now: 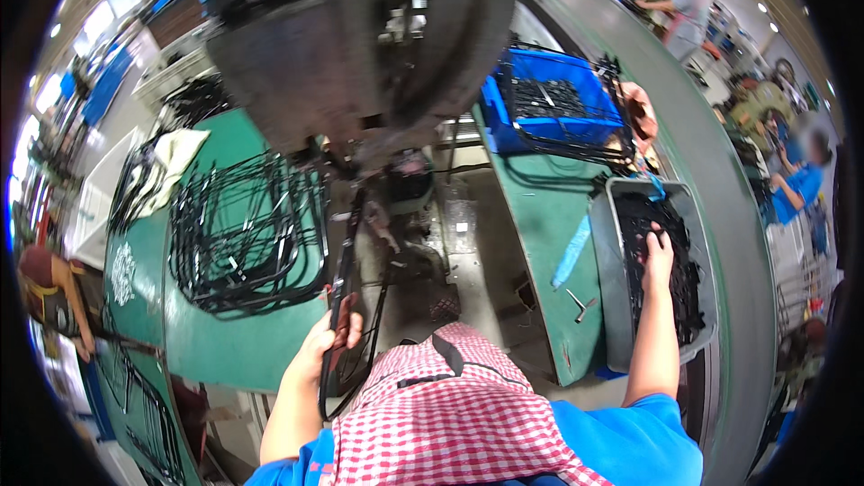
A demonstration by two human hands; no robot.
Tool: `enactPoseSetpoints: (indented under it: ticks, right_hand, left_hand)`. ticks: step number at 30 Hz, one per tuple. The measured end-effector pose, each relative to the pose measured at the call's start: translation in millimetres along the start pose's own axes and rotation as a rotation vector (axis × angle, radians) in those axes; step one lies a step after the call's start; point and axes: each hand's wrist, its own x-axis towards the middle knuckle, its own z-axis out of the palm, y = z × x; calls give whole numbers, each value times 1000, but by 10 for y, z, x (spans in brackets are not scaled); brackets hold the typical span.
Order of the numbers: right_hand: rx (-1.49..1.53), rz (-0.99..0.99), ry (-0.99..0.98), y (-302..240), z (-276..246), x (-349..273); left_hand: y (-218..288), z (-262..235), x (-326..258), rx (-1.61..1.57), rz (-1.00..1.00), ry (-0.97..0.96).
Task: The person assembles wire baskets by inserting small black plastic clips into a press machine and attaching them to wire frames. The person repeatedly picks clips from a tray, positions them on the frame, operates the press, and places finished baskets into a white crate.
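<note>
My left hand (338, 335) is closed round a black tubular metal frame (346, 261) that stands on edge. The frame's far end reaches under the head of a large grey machine (315, 63) in front of me. My right hand (658, 256) reaches down into a grey plastic bin (616, 342) on the right, among many small black parts (677, 297). Its fingers are bent in toward the parts, and what lies between them is hidden.
A stack of black frames (238, 234) lies on the green table (207, 351) at left. On the right green table (540, 216) are a blue crate (504, 126) of black parts, a blue strip (572, 252) and a small metal tool (583, 308). A conveyor (720, 189) runs along the right.
</note>
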Motion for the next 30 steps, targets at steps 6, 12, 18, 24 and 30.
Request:
enactPoseSetpoints:
  ticks: [6,12,18,24,30]
  right_hand:
    - [35,-47,-668,-978,2514,-1271]
    - [265,161,-953,-998,3878,-1649]
    - [-377,-585,-890,-1102,4081,-1602]
    - [-560,-1081,-924,-669,4207,-1186]
    - [-749,-936,-1030,-1242,4173,-1347]
  left_hand:
    - [-27,-159,26,-45,-34,-57]
    - [-10,-185,3,0,-56,-69]
    - [-7,-177,-24,9,-20,-104]
    - [75,-180,32,33,12,-132]
    - [119,-165,-12,87,11,-109]
